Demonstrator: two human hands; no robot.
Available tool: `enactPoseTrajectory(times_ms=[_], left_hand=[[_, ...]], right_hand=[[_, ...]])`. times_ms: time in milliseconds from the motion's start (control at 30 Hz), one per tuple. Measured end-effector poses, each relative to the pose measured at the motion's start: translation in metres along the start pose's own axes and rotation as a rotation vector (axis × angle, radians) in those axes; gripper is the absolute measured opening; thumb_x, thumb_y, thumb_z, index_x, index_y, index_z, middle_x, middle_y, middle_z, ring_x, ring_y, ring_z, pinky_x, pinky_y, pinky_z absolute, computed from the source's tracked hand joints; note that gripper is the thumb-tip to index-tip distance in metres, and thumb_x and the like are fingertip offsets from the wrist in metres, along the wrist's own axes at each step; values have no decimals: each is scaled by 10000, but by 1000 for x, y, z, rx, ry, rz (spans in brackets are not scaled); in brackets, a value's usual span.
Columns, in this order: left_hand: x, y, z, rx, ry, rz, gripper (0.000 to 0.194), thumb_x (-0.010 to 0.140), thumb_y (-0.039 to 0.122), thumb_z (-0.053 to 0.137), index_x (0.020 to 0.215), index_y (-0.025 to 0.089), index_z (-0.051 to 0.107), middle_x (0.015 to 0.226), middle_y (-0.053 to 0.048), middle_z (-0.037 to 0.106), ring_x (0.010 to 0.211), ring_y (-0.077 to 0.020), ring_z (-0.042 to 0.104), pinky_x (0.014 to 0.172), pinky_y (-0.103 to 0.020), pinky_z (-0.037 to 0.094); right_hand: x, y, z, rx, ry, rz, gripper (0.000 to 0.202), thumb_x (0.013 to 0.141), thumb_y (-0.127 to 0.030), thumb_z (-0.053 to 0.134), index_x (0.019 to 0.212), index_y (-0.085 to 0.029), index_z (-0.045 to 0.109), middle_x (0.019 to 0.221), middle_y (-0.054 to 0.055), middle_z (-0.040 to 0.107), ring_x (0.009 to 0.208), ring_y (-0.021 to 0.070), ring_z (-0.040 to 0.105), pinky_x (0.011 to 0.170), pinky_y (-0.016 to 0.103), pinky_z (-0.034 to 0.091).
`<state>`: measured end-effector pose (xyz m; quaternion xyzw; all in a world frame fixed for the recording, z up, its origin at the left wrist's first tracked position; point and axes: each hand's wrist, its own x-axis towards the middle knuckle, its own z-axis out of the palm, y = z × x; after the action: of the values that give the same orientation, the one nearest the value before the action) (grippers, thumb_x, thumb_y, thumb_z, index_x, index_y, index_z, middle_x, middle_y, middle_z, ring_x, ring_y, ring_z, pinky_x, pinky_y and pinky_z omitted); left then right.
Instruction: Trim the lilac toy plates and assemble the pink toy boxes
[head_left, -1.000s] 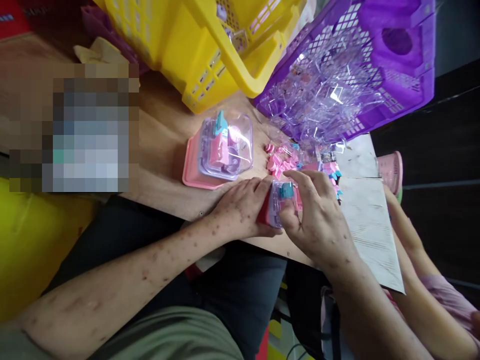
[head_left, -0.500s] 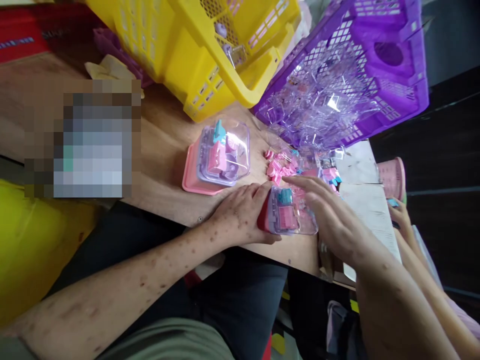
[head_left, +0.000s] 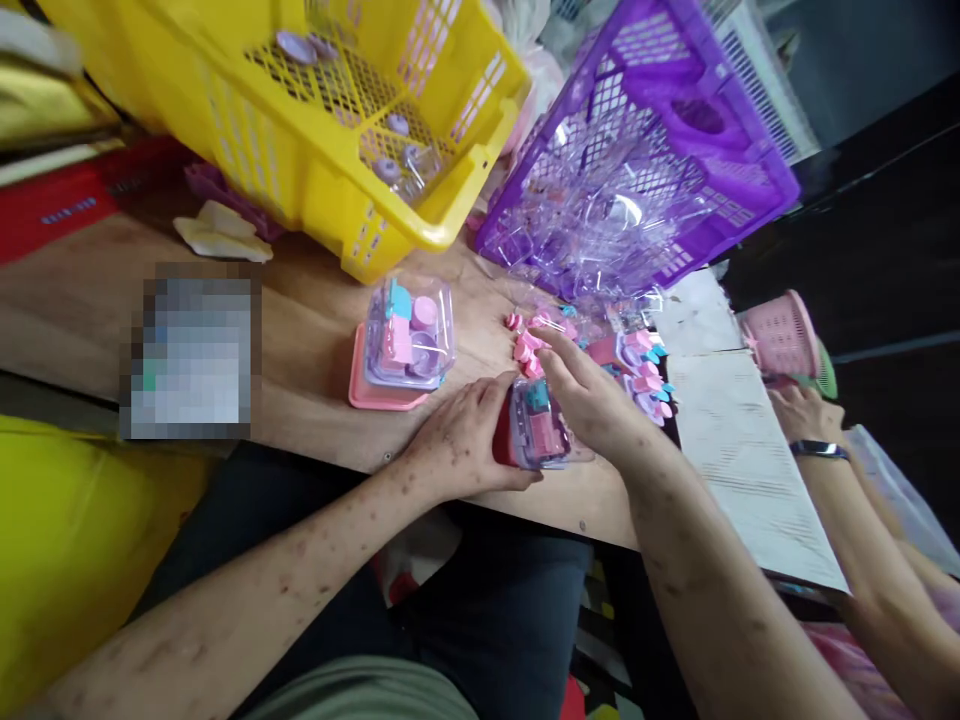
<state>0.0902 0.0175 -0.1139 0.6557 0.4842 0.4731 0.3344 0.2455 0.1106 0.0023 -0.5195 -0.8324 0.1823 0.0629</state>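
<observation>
My left hand [head_left: 465,440] is wrapped round the base of a small toy box [head_left: 541,432] with a clear lid; pink and teal pieces show inside. My right hand [head_left: 592,400] lies over the lid's far side, fingers stretched forward; its palm hides part of the lid. A second such box [head_left: 409,335], with a pink base, stands on the wooden table to the left, apart from my hands. Loose pink pieces [head_left: 529,352] lie just beyond my right fingertips. More pink, lilac and teal pieces [head_left: 645,375] lie right of that hand.
A yellow basket [head_left: 337,170] with a few lilac parts stands at the back. Beside it, a tilted purple basket [head_left: 720,170] holds many clear plastic parts. A white cardboard sheet [head_left: 750,470] covers the right side. Another person's hand [head_left: 806,415] is near a pink basket [head_left: 780,335].
The view has shifted, showing more of the right side. My right hand has closed in on the lid of the held box. The other person's hand has moved beside the pink basket.
</observation>
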Motion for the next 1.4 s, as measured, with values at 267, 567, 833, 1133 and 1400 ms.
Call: enactPoseTrajectory(times_ms=[267,567,833,1133,1400], left_hand=[[-46,25,-9,268,337,146,956,984,284,753,1718,190,148,1718,-258,411,1631,-399,414,1287,-628,460],[-72,18,-40,341,149,268,290,1048,224,586,1330,294,589,1119,-18,785,980,-227,815,885,-378,701],[-67,14,-5,113,-87,99,315,914,188,632,1211,285,676,977,2,787,836,-199,785,791,-330,677],[-14,22,24,-115,-232,-166,1334,620,344,970,1738,216,255,1771,-231,373,1652,-482,353,1365,-672,335],[-10,-11,32,-178,-215,-147,1538,542,399,1055,1779,246,156,1776,-244,357,1639,-488,375,1359,-698,316]], right_hand=[[-66,5,65,603,167,81,691,1097,-717,476,1637,-285,481,1597,145,623,1428,341,650,1084,535,631],[-10,12,37,345,562,127,710,899,-624,797,1475,-235,652,1588,178,589,1522,405,495,1287,609,398],[-41,148,-17,210,777,502,1113,637,-764,822,1496,-124,520,1509,350,568,1454,588,502,1236,785,325],[-120,130,20,324,84,-116,1299,680,-578,1029,1756,-357,336,1651,194,564,1471,467,605,1203,621,541],[63,60,-43,72,191,-282,442,1095,-450,543,1463,-224,637,1362,165,731,1246,320,727,1048,548,630]])
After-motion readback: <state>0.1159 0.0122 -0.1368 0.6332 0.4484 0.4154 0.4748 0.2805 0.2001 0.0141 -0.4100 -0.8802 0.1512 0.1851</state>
